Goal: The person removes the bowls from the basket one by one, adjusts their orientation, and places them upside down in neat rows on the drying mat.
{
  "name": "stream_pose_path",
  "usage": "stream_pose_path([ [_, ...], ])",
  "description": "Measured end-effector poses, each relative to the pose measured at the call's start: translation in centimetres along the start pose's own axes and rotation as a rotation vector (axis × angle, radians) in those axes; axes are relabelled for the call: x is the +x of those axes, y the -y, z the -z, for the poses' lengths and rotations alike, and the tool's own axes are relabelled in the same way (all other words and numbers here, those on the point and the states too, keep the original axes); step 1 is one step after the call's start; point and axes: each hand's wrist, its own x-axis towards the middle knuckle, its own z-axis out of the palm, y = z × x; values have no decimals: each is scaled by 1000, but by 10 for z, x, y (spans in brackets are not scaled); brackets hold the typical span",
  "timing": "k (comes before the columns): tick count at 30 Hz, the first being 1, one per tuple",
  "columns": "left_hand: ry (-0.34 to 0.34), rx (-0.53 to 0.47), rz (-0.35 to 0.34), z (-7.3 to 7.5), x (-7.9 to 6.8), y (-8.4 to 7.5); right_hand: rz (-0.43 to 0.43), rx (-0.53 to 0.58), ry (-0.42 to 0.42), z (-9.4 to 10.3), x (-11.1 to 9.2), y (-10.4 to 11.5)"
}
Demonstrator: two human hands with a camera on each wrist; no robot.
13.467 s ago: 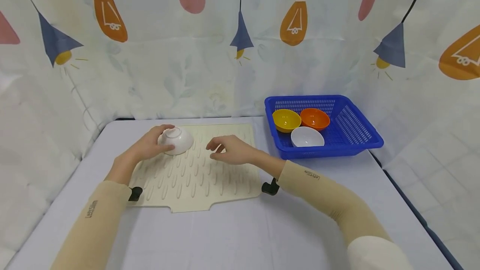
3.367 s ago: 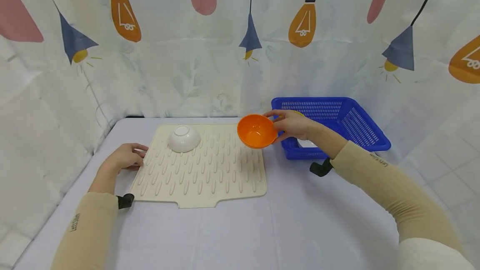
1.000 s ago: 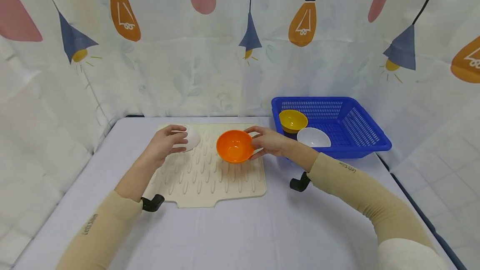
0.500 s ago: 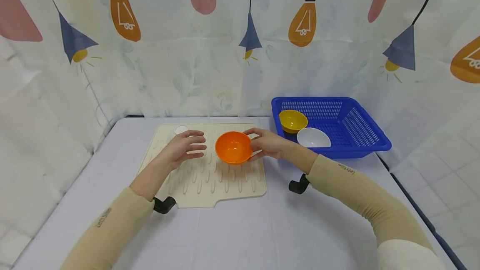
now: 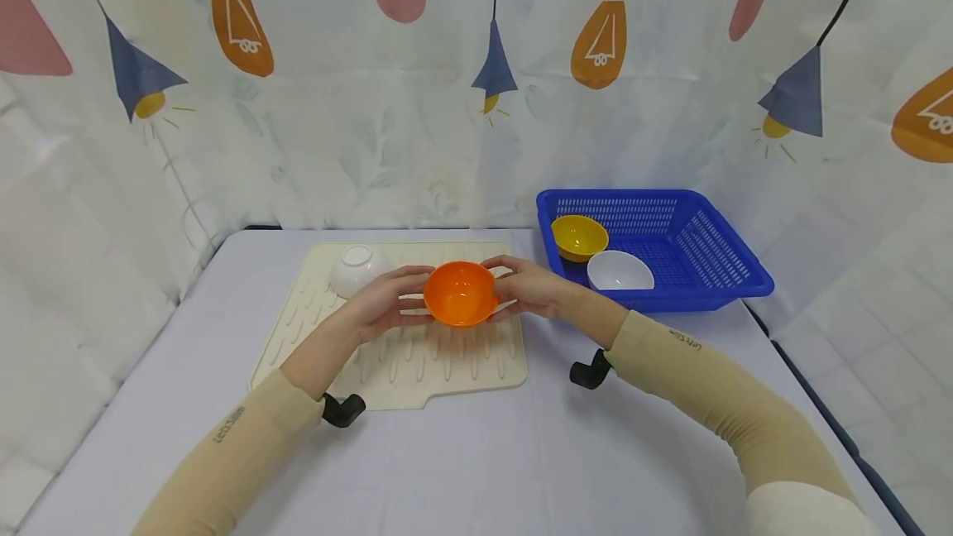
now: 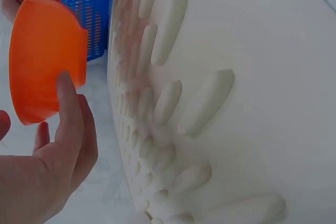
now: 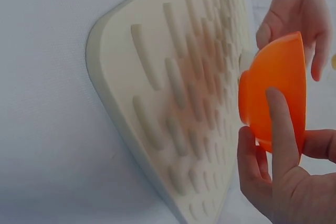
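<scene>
Your right hand (image 5: 530,286) is pinching one orange bowl (image 5: 460,296) above one mat (image 5: 469,372); your left hand (image 5: 376,304), fingers extended, is hovering beside it. One upturned bowl (image 5: 353,271) is resting there; one yellow bowl (image 5: 580,240) and one white bowl (image 5: 620,271) are sitting in one blue basket (image 5: 670,301).

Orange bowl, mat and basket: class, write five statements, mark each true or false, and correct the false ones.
1. The right hand holds the orange bowl. True.
2. The white bowl on the ridged mat is upside down. True.
3. The orange bowl rests on the ridged mat. False: it is held above it.
4. The yellow bowl sits in the blue basket. True.
5. The blue basket holds three bowls. False: two, the yellow bowl and a second white bowl.
</scene>
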Motion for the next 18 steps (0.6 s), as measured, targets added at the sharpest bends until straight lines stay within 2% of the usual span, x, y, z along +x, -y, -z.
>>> stream_pose_path([
  [7, 11, 7, 25, -3, 8, 3, 0, 39, -6, -1, 3, 0],
  [15, -1, -81, 69, 0, 18, 7, -1, 75, -34, -2, 7, -2],
  [18, 2, -86, 70, 2, 21, 6, 0, 83, -37, -2, 7, -2],
])
